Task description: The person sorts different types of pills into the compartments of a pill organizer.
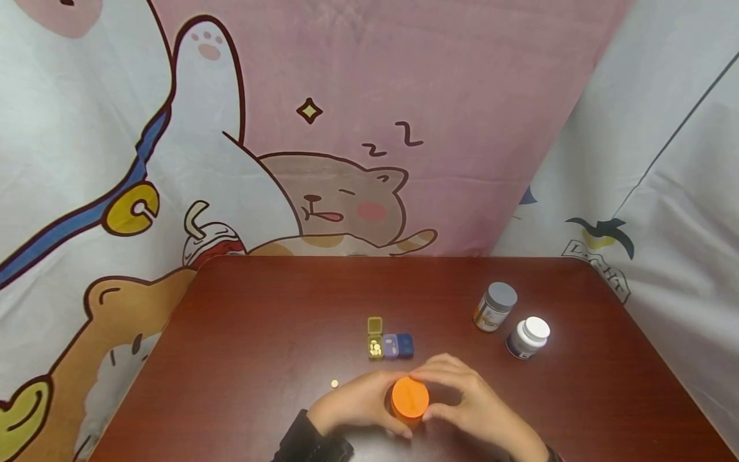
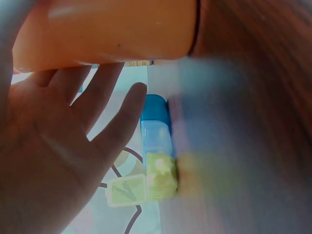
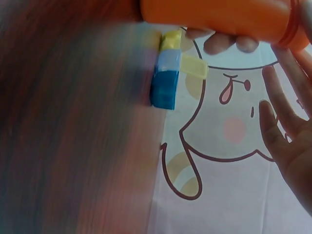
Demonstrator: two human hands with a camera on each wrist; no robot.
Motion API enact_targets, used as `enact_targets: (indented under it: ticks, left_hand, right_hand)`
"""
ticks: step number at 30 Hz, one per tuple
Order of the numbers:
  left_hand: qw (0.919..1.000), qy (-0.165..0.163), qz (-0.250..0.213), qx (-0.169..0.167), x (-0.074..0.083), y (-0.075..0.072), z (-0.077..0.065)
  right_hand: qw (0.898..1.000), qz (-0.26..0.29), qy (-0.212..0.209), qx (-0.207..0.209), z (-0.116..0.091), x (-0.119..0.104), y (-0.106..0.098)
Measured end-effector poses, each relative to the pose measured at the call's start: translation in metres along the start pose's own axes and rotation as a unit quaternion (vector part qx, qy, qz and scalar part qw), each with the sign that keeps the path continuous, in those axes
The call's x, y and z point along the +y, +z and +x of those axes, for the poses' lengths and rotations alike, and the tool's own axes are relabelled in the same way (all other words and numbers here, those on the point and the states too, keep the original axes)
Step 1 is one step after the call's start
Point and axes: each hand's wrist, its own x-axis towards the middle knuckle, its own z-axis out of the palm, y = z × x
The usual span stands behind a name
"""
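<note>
An orange pill bottle stands upright at the front of the table, its round orange cap facing up. My left hand curls round the bottle from the left, thumb in front and fingers behind. From the right, my right hand grips near the cap between thumb and fingers. Just behind the hands lies a small pill organizer with yellow, lilac and blue compartments. Its yellow lid is raised, and several pale tablets lie in that compartment. One loose tablet rests left of the left hand.
At the right of the brown table stand a grey-lidded bottle and a white bottle, both capped. A cloth with cartoon animals hangs behind the table's back edge.
</note>
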Motion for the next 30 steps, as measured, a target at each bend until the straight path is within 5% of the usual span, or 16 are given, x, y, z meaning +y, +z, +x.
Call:
enact_targets:
  ticks: [8,12,17,21,27,30]
  left_hand:
    - [1.0000,-0.004,-0.002,0.001,0.000,0.000,-0.001]
    - [1.0000,0.004,-0.006,0.002,-0.001,-0.001,0.000]
    - [1.0000,0.003,0.003,0.004,-0.001,-0.002,0.000]
    - [0.9999,-0.005,0.015,0.003,-0.001,-0.001,0.000]
    - [0.9995,-0.013,0.029,0.005,-0.001,0.000,0.000]
    - [0.9994,-0.012,0.031,0.006,-0.002,-0.001,0.000]
  right_hand:
    - [1.000,-0.006,0.003,-0.003,0.001,-0.006,0.013]
    - [0.998,-0.059,0.030,0.010,-0.003,-0.002,0.022]
    - [0.977,-0.198,0.078,0.017,-0.012,0.004,0.033]
    - [0.958,-0.277,0.062,0.047,-0.012,0.003,0.041]
    - [0.943,-0.319,0.039,0.084,-0.012,0.001,0.046]
    - [0.948,-0.307,0.054,0.056,-0.015,0.003,0.044]
